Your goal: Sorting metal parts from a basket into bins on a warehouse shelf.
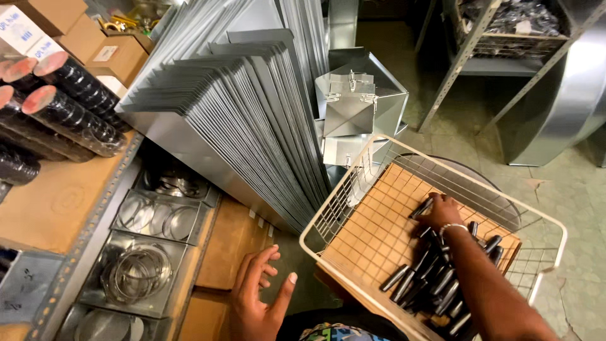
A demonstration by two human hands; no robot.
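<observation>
Right hand (442, 211) down inside the white wire basket (353, 183), fingers curled onto a dark metal cylinder (421, 208) at the top of the pile; whether fully clamped on it cannot be told. Beaded bracelet (453, 227) on that wrist. Left hand (259, 297) empty, fingers spread apart, hovering just left of the basket, over the brown cardboard boxes (230, 243) below it.

More dark cylinders (429, 278) heaped in the basket's near right corner, resting on a cardboard liner (372, 227) across the basket floor. Leaning against the basket's far left rim, a thick stack of folded sheet-metal pieces (252, 120). Just beyond the basket, galvanised metal boxes (353, 101) with latches. Well left of the basket, shelf trays of metal hose clamps (136, 275), and above those, rolls of black tape (76, 113) lying on the shelf. Far right of the basket, a large metal duct (562, 107) standing on the floor.
</observation>
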